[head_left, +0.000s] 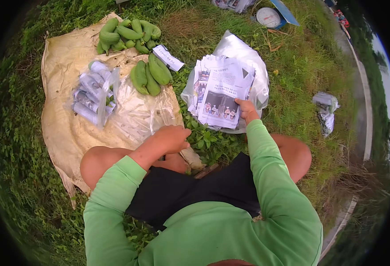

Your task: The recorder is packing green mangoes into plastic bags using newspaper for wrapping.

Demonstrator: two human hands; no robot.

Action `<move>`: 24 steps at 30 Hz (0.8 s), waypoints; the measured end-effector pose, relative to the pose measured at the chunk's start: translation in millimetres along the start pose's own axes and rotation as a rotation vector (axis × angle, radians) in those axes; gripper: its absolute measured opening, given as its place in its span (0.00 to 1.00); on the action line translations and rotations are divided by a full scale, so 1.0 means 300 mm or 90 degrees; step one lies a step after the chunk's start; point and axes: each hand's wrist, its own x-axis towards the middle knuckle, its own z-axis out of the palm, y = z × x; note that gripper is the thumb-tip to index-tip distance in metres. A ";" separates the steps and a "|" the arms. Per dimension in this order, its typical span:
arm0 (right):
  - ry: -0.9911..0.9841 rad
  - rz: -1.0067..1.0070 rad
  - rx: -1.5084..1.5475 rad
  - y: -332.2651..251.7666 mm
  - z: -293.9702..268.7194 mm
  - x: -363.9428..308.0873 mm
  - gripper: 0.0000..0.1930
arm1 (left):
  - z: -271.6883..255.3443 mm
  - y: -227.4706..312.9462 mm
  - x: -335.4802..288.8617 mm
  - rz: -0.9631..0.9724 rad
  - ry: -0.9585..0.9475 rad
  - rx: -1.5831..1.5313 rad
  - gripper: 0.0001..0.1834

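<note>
My right hand (247, 110) pinches the right edge of a newspaper sheet (226, 86), its thumb on the printed face. That sheet lies on top of a newspaper stack, on a white plastic bag (259, 73). Over my lap, my left hand (173, 138) is loosely curled, and nothing shows in its fingers. Beyond it, several long green gourds (152, 75) lie on a tan sheet (62, 111), with a larger heap of gourds (126, 33) farther back. To the left is a clear plastic bag (98, 94) of paper-wrapped rolls; what they contain is mostly hidden.
A folded newspaper piece (167, 57) rests beside the gourds. At the far right back stands a dial scale (268, 17) near a blue panel (285, 11). Another filled plastic bag (326, 108) sits on the grass to the right, with a paved road edge (364, 97) beyond.
</note>
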 end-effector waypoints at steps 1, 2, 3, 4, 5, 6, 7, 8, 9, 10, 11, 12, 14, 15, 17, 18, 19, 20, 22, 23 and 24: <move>-0.006 -0.002 0.009 0.023 -0.021 0.023 0.19 | 0.003 -0.004 -0.001 0.005 -0.001 0.004 0.25; 0.024 -0.017 -0.050 0.032 -0.035 0.045 0.20 | 0.003 -0.006 0.002 -0.004 -0.004 0.018 0.24; 0.037 -0.031 -0.107 0.034 -0.044 0.062 0.21 | 0.004 -0.006 0.006 0.012 -0.006 0.010 0.24; 0.056 -0.029 -0.107 0.018 -0.056 0.074 0.21 | 0.002 -0.007 0.012 0.017 -0.018 0.015 0.25; 0.085 -0.116 -0.300 -0.014 -0.073 0.079 0.25 | -0.002 -0.008 0.017 0.011 -0.031 0.024 0.25; 0.118 -0.184 -0.488 -0.039 -0.075 0.075 0.30 | -0.009 -0.012 0.023 0.016 -0.032 0.021 0.25; 0.124 -0.180 -0.397 -0.071 -0.076 0.064 0.32 | -0.021 -0.017 0.031 0.023 -0.030 0.018 0.25; 0.136 -0.155 -0.303 -0.111 -0.074 0.049 0.35 | -0.034 -0.024 0.037 0.018 -0.031 0.024 0.26; 0.207 -0.258 -0.415 -0.148 -0.064 0.030 0.37 | -0.050 -0.035 0.043 0.020 -0.029 0.014 0.26; 0.268 -0.350 -0.528 -0.184 -0.044 0.009 0.39 | -0.068 -0.047 0.050 0.008 0.020 0.026 0.26; 0.271 -0.365 -0.527 -0.210 -0.015 -0.016 0.39 | -0.088 -0.061 0.056 -0.006 0.075 0.043 0.27; 0.273 -0.488 -0.607 -0.242 0.002 -0.049 0.38 | -0.107 -0.075 0.058 -0.008 0.070 0.036 0.27; 0.269 -0.614 -0.684 -0.282 0.078 -0.105 0.37 | -0.146 -0.093 0.058 -0.040 0.171 0.006 0.28; 0.175 -0.609 -0.693 -0.281 0.141 -0.128 0.33 | -0.163 -0.093 0.055 -0.067 0.167 0.021 0.27; -0.024 -0.531 -0.662 -0.253 0.295 -0.171 0.26 | -0.183 -0.068 0.037 -0.065 0.140 0.060 0.25; -0.139 -0.473 -0.612 -0.218 0.390 -0.189 0.24 | -0.193 -0.048 0.027 -0.087 0.101 0.115 0.24; -0.167 -0.485 -0.630 -0.176 0.492 -0.205 0.23 | -0.198 -0.022 0.013 -0.077 0.109 0.109 0.24; -0.220 -0.516 -0.636 -0.136 0.591 -0.220 0.22 | -0.200 0.008 -0.006 -0.006 0.158 0.077 0.22; -0.283 -0.443 -0.639 -0.080 0.779 -0.231 0.24 | -0.210 0.055 -0.042 0.056 0.207 0.043 0.21; -0.284 -0.433 -0.649 -0.060 0.860 -0.233 0.24 | -0.219 0.070 -0.062 0.099 0.255 0.024 0.20; -0.267 -0.494 -0.676 -0.042 0.942 -0.233 0.28 | -0.228 0.078 -0.081 0.138 0.311 0.002 0.19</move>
